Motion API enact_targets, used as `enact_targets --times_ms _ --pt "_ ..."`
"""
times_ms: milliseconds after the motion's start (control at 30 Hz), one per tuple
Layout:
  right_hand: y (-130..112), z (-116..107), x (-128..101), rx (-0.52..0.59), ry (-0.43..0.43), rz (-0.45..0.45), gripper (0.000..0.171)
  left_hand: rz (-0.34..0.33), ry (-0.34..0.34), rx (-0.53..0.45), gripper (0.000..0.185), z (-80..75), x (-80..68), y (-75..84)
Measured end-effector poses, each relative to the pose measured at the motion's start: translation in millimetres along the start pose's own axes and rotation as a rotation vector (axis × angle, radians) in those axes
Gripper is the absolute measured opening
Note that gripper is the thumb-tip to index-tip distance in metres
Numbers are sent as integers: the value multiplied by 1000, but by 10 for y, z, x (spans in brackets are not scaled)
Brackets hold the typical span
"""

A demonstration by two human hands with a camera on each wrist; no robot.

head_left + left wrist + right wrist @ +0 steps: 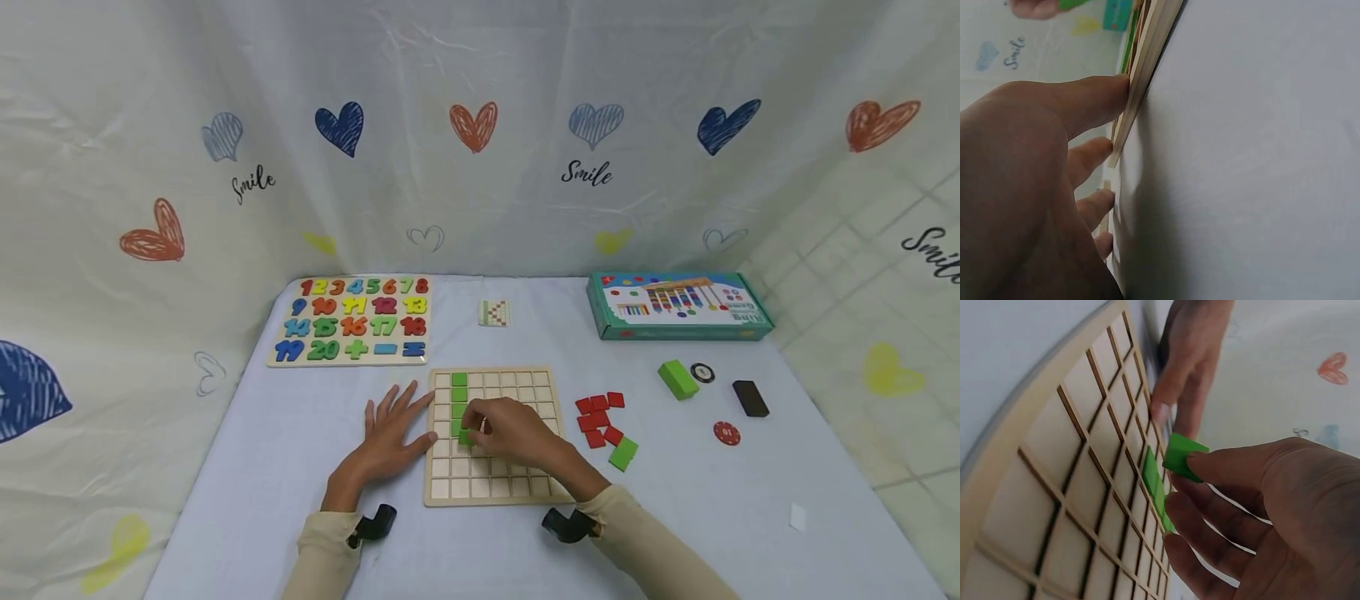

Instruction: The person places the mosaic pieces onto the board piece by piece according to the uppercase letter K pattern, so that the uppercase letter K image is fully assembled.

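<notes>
A wooden grid board (480, 491) lies flat on the white-covered table. Green square tiles (459, 395) fill several cells in one column near its left side. My right hand (513, 429) is over the board and pinches another green tile (1184, 456) between thumb and fingertips, tilted and just above the grid in the right wrist view. With spread, straight fingers, my left hand (386, 437) rests beside the board; its thumb touches the board's left edge (1147, 56) in the left wrist view.
Loose red tiles (598, 419) and a green tile piece (623, 454) lie right of the board. Farther right are a green block (678, 380), round chips (727, 432) and a black block (751, 398). Behind stand a number puzzle (352, 321), a pattern card (494, 313) and a toy box (678, 306).
</notes>
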State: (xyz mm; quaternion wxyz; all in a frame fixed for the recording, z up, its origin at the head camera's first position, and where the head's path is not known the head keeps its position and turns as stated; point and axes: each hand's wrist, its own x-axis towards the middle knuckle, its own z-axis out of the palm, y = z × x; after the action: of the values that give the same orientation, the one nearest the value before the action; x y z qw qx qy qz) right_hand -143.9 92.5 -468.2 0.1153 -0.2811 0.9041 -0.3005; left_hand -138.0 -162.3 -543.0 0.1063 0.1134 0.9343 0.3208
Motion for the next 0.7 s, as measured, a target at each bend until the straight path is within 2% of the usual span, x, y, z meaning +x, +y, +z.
enact_targets --times_ms 267,700 --pt "61 224 72 4 -24 17 5 6 -3 5 72 5 -3 -1" --pt "77 303 59 -84 26 -9 5 5 -8 7 72 11 0 -16"
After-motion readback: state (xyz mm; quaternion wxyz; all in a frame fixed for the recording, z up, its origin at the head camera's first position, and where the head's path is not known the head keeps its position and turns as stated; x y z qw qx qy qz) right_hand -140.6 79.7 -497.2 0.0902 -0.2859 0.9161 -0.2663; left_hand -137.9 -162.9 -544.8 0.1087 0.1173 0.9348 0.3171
